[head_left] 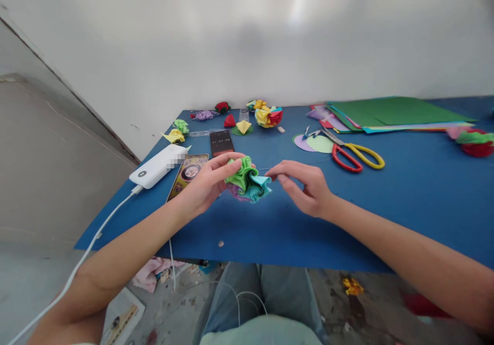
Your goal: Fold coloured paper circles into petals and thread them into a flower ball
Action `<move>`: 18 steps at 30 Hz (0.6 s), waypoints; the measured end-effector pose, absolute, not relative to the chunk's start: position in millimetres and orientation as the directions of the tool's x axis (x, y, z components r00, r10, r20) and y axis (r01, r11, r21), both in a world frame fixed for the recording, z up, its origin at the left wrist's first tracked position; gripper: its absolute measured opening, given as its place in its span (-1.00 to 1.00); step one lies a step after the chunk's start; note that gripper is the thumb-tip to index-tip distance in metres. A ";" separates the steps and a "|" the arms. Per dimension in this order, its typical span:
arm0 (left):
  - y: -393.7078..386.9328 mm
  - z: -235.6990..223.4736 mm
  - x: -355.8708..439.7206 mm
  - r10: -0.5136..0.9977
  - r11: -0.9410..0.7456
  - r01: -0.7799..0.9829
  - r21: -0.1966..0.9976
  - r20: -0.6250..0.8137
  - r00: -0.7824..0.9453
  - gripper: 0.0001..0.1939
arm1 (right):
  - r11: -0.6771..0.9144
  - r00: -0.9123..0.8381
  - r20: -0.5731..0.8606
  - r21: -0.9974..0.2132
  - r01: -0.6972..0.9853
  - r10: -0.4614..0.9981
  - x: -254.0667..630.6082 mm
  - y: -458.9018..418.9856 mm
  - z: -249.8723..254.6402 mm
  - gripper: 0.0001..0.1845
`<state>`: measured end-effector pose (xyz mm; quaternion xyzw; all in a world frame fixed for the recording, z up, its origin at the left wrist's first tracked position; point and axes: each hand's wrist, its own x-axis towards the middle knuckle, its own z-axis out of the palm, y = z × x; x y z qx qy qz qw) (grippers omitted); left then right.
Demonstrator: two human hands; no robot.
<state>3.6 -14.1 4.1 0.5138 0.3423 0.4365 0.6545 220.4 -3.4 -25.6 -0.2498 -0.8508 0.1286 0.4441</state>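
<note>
My left hand [210, 180] is closed around a ball of folded paper flowers, with its thumb on top. The paper flower ball [249, 180] has ruffled green, light blue and purple parts and is held above the table's front half. Close to its right side is my right hand [304, 185], thumb and forefinger pinched together. What those fingertips hold is too small to tell. A thin thread-like line shows between the ball and the right fingers.
On the blue table [293, 242] lie scissors [358, 154], paper circles [320, 143], stacked coloured sheets [401, 112] and a finished paper ball [269, 117]. Left are a white power bank [158, 166] with a cable, a patterned phone [189, 172] and a phone showing a timer [222, 142].
</note>
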 end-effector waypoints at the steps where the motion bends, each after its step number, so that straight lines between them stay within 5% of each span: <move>1: -14.4 4.5 3.9 0.923 0.094 -0.202 0.975 -0.010 0.386 -0.72 | 0.827 -0.469 0.681 -0.457 0.328 0.563 221.5 -2.7 -24.9 -0.79; 7: -14.6 4.3 7.0 0.891 0.127 -0.127 0.984 -0.056 0.450 -0.67 | 0.893 -0.554 0.706 -0.287 0.345 0.441 220.0 -0.1 -25.6 -0.62; 18: -12.7 1.9 5.2 0.811 0.121 0.032 0.992 -0.117 0.573 -0.73 | 0.906 -0.548 0.721 -0.329 0.268 0.424 210.3 -13.0 -27.0 -0.69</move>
